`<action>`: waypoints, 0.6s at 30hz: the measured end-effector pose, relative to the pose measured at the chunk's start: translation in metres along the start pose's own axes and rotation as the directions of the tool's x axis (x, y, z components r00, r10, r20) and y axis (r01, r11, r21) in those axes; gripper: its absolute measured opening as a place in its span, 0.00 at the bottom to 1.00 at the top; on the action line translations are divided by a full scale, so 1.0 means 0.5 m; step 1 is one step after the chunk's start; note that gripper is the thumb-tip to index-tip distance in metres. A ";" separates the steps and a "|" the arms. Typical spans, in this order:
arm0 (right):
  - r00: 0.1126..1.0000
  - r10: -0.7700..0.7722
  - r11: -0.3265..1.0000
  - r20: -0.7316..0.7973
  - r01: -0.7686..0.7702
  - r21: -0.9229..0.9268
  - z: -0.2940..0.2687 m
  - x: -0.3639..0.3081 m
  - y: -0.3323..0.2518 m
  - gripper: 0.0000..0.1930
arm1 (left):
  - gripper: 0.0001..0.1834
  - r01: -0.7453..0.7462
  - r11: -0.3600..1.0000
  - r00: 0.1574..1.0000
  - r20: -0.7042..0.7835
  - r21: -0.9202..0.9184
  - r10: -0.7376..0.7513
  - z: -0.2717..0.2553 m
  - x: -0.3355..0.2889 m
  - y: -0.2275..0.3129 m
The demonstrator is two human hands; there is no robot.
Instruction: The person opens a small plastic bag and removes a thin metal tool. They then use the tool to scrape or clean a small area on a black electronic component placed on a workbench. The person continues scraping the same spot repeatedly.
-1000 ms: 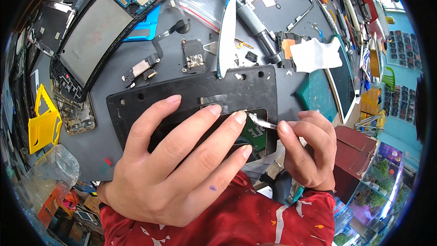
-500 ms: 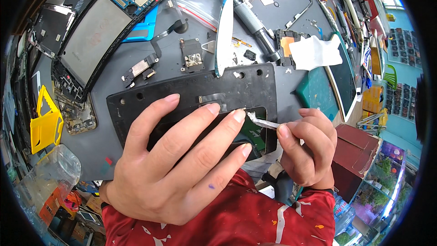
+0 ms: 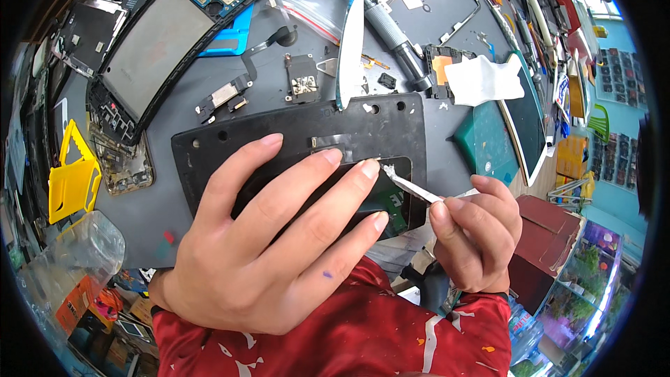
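A black rectangular frame (image 3: 276,126) with round holes along its far edge and a cut-out window lies in front of me. My left hand (image 3: 279,237) rests across it with spread fingers, hiding much of the window. Between thumb and fingertips my right hand (image 3: 481,230) pinches a thin, pale strip (image 3: 413,187) with a frayed white tip. That tip is at the far right part of the window, close to my left middle fingertips. Through the window a green surface (image 3: 395,204) shows. I cannot tell whether the tip touches the frame.
Beyond the frame lie a white curved blade-like tool (image 3: 351,42), a grey knurled tool (image 3: 391,31), small phone parts (image 3: 303,78) and a crumpled white tissue (image 3: 485,80). Opened phone (image 3: 157,49) and yellow holder (image 3: 72,181) sit left. A green block (image 3: 485,141) stands right.
My right hand has shifted slightly down and right, and the pale strip slants more steeply. The left hand keeps its place on the frame. The whole view has shifted a little.
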State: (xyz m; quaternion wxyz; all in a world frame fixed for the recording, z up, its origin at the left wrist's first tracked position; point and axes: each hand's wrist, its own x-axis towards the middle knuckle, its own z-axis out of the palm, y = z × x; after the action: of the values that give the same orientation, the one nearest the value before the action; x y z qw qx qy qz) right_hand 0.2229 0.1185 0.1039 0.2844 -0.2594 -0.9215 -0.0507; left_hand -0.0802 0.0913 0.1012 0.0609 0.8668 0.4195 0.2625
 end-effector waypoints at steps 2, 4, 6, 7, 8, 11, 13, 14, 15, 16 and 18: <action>0.999 0.036 0.999 -0.015 -0.036 0.022 0.003 -0.010 0.000 0.19 | 0.18 -0.002 1.000 1.000 0.010 -0.012 0.002 0.000 0.000 0.000; 0.996 0.085 0.996 -0.014 -0.085 0.043 -0.002 -0.008 -0.005 0.19 | 0.19 0.001 1.000 1.000 0.022 -0.012 -0.001 -0.007 0.001 0.001; 0.992 0.119 0.992 -0.027 -0.118 0.039 -0.002 -0.008 -0.007 0.20 | 0.19 0.002 1.000 1.000 0.022 -0.012 -0.002 -0.008 0.000 0.002; 0.991 0.132 0.991 -0.031 -0.130 0.041 0.000 -0.009 -0.008 0.21 | 0.20 0.000 1.000 1.000 0.021 -0.012 0.000 -0.007 0.000 0.002; 0.989 0.144 0.989 -0.034 -0.143 0.043 0.000 -0.011 -0.009 0.21 | 0.20 -0.002 1.000 1.000 0.019 -0.011 0.002 -0.006 -0.001 0.003; 0.982 0.189 0.981 -0.027 -0.188 0.038 -0.004 -0.008 -0.010 0.22 | 0.19 -0.009 1.000 1.000 0.006 -0.008 0.009 -0.002 0.000 0.002; 0.973 0.229 0.973 -0.037 -0.229 -0.002 -0.009 -0.005 -0.009 0.23 | 0.19 -0.013 1.000 1.000 -0.015 -0.010 0.013 0.004 -0.001 0.001; 0.966 0.252 0.967 -0.052 -0.254 -0.037 -0.013 -0.005 -0.008 0.23 | 0.18 -0.014 1.000 1.000 -0.024 -0.013 0.014 0.006 -0.001 0.001; 0.960 0.272 0.959 -0.069 -0.277 -0.067 -0.016 -0.006 -0.004 0.23 | 0.18 -0.008 1.000 1.000 -0.028 -0.016 0.008 0.006 0.000 0.003; 0.947 0.298 0.943 -0.121 -0.312 -0.117 -0.017 -0.007 0.003 0.22 | 0.18 -0.005 1.000 0.999 -0.031 -0.017 0.005 0.006 0.000 0.005; 0.930 0.342 0.928 -0.135 -0.357 -0.105 -0.030 -0.011 0.009 0.23 | 0.18 -0.004 1.000 0.999 -0.038 -0.017 0.003 0.007 -0.001 0.004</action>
State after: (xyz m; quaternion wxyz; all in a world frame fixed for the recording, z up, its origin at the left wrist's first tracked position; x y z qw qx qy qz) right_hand 0.2366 0.1164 0.1134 0.3240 -0.4338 -0.8376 -0.0729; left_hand -0.0773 0.0901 0.0987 0.0597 0.8619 0.4169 0.2824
